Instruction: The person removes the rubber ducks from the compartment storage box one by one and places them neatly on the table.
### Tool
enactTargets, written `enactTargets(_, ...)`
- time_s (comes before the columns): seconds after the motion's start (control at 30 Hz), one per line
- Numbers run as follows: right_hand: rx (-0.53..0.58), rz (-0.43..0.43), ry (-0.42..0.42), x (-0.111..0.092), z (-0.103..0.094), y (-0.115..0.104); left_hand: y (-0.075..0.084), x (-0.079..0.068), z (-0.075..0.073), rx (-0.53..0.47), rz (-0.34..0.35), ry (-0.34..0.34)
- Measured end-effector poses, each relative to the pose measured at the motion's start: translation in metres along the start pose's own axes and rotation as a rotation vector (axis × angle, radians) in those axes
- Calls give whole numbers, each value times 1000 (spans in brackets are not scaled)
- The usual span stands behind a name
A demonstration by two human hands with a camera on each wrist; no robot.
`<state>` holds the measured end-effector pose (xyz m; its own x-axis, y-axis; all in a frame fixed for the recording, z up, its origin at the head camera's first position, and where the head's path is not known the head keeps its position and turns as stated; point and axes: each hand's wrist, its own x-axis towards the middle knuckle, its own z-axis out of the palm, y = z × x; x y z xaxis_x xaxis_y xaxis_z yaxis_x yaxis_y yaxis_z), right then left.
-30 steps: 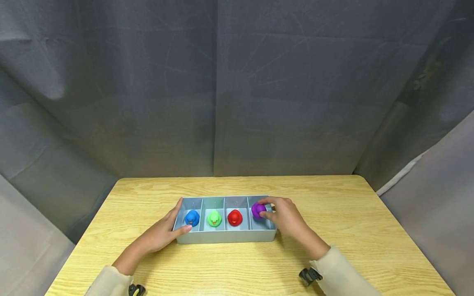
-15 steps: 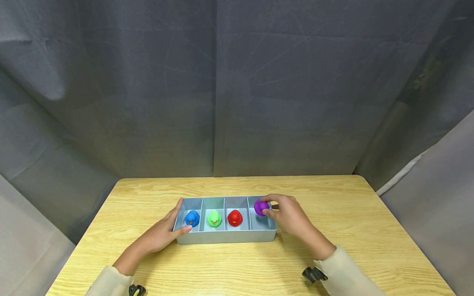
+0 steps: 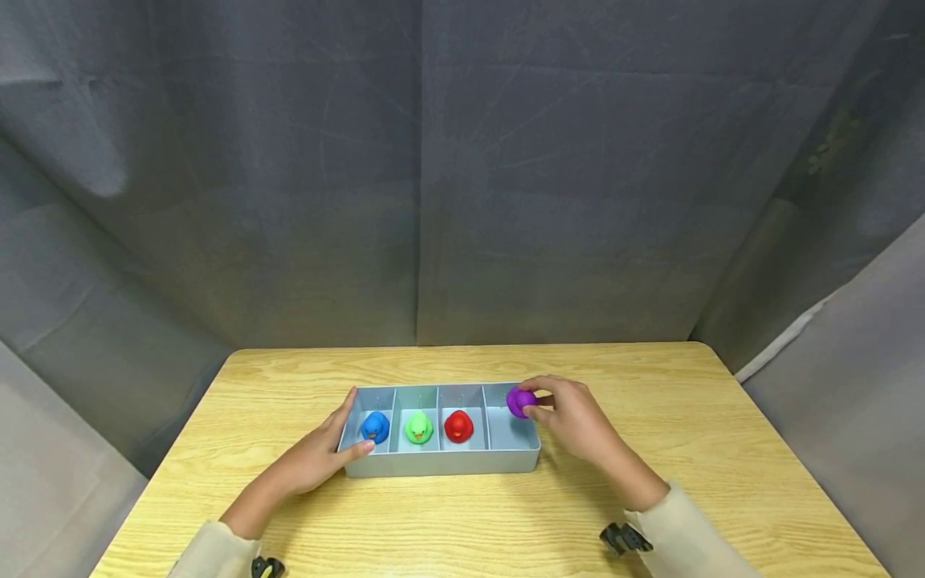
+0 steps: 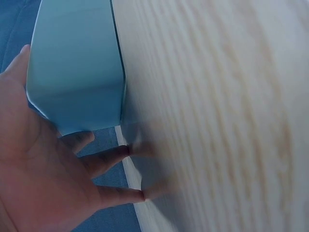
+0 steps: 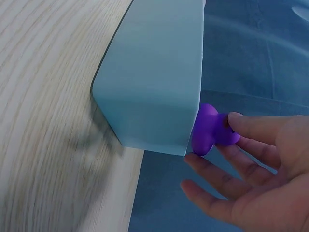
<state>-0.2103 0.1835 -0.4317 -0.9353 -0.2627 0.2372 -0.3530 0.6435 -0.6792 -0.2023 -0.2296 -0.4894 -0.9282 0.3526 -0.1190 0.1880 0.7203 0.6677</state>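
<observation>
My right hand [image 3: 569, 408] pinches a purple rubber duck [image 3: 521, 401] between thumb and fingers. The duck is at rim height over the far right corner of the rightmost compartment of a grey divided box [image 3: 442, 463]. In the right wrist view, the purple duck [image 5: 205, 130] shows beside the box's top edge, with the lower fingers spread and holding nothing. My left hand [image 3: 316, 456] rests against the box's left end, its fingers extended along the end and its thumb over the front rim. Left to right, a blue duck [image 3: 375, 426], green duck [image 3: 418, 427] and red duck [image 3: 458, 426] sit in separate compartments.
The box stands on a wooden table [image 3: 448, 530] with light grain. Grey cloth [image 3: 419, 177] hangs behind the table and at both sides. Black straps with small devices [image 3: 625, 538] sit at the sleeves.
My right hand has lifted the purple duck and shifted it rightward, from inside the right compartment to its right rim. The left hand, the box and the other ducks have stayed put.
</observation>
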Motion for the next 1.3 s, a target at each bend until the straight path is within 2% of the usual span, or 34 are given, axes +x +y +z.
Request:
enactTargets(0.37, -44, 5, 23, -6, -7, 7, -4, 1, 0, 3, -7, 0)
enactTargets(1.3, -9, 90, 28, -22, -15, 42, -7, 3, 1, -1, -9, -4)
